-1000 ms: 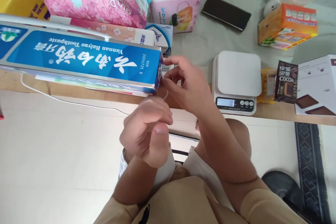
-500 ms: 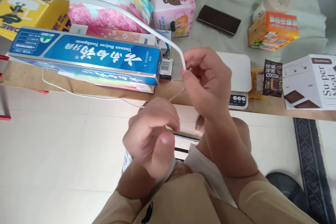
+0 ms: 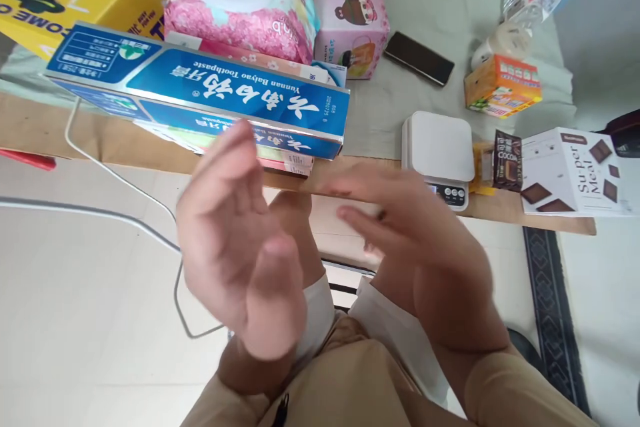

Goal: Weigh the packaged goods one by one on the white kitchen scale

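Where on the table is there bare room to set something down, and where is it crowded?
The widest bare patch of cloth lies between the toothpaste box, the phone and the scale. A smaller gap sits between the phone and the orange carton. The left side is crowded with stacked boxes and a wipes pack; snack packets fill the right edge.

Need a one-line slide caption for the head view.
Both hands, left hand and right hand, open and empty before the table edge, below a blue toothpaste box and beside a white kitchen scale.

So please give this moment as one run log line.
left hand: open, empty | right hand: open, empty | near: toothpaste box, white cable
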Available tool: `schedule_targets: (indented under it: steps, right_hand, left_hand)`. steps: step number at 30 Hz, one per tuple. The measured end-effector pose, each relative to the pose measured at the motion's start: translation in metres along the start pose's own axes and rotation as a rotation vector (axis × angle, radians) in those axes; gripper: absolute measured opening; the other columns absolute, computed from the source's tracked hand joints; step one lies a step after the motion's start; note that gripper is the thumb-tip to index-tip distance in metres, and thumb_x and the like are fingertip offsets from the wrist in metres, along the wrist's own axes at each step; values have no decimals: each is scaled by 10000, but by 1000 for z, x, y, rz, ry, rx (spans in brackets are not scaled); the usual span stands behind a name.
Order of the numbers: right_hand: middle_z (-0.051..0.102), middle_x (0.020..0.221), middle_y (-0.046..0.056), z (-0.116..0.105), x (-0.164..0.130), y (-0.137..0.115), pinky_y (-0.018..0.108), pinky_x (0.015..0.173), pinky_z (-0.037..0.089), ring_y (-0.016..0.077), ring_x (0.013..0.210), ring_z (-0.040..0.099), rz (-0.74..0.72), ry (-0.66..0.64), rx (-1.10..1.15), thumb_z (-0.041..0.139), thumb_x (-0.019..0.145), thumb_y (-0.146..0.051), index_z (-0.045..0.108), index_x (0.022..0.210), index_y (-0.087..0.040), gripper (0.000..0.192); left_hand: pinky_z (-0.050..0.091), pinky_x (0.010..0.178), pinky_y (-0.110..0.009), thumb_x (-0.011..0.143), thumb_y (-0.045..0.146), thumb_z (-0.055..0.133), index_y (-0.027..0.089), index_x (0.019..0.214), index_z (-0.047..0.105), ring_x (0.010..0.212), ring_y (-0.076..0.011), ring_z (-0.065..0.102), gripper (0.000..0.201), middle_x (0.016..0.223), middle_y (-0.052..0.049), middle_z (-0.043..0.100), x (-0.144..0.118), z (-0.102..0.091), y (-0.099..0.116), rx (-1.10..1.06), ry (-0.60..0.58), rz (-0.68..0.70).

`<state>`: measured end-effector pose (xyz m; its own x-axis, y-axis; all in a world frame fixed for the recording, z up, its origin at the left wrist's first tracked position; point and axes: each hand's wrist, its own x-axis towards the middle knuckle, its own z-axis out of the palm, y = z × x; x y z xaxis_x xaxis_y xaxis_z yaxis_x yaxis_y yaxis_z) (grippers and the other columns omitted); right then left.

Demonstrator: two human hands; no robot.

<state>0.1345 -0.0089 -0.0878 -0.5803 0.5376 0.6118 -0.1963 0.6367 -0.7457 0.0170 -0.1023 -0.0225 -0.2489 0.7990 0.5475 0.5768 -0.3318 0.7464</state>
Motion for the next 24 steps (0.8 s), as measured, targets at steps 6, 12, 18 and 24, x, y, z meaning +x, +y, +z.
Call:
schedule_targets:
  steps: [6,12,18,24]
  right_hand:
    - [647,1365,75,5,11,27,459,985,587,264,1306,619,150,513,-115,718,890,-373,592,1327,-324,457]
    - [520,1566,76,25,24,48,533,1179,533,283,1466,540,107,328,11,760,850,-431,405,1495,-356,740]
    - [623,1450,70,30,35,46,492,1115,589,249,1319,647,111,334,77,725,872,-345,427,1471,-340,669]
    - [607,1493,39,17,28,28,460,1220,531,241,1394,612,117,386,143,660,927,-418,472,1487,-346,596]
  left_hand:
    - [441,1323,-624,1050,584,560,337,1177,648,1653,-293,326,292,1433,99,628,16,-26,-64,65,180,109]
    - [392,1354,-593,960,794,548,339,1335,699,1557,-329,480,609,1267,91,708,61,-99,-139,234,645,473]
    - [421,1364,-565,819,949,2,239,1310,593,1556,-309,474,1047,1325,123,671,89,-145,-169,159,665,481]
    - [527,1277,-393,832,854,-265,290,1465,485,1596,-310,341,1132,1475,148,552,57,-132,-126,401,509,229]
